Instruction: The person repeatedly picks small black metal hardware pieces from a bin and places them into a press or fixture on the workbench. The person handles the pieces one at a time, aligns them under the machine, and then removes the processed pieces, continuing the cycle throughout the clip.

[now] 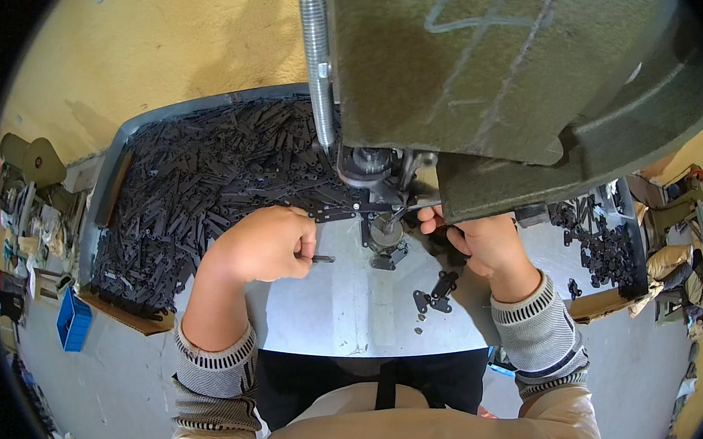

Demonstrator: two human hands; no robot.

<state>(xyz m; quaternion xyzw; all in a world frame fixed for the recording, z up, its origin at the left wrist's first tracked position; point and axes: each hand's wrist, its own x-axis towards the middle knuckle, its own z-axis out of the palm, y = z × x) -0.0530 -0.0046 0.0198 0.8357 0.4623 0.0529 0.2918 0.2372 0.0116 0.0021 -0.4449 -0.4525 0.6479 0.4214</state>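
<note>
Head view: one press point(459, 72), pale strokes on it, is cut off above. Left of it, the left hand's point(267, 244) fingers curl around one rod point(323, 259); one strip point(337, 215) reaches beneath it. Below it, the right hand's point(484, 245) fingers bend, partly hidden, grip untellable. Two heaps point(208, 177) flank it.

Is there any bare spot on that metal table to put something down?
Yes: the table is bare between the left hand, its near edge and the loose parts. It is crowded under the machine, at the left heap of dark strips and at the smaller right heap.
</note>
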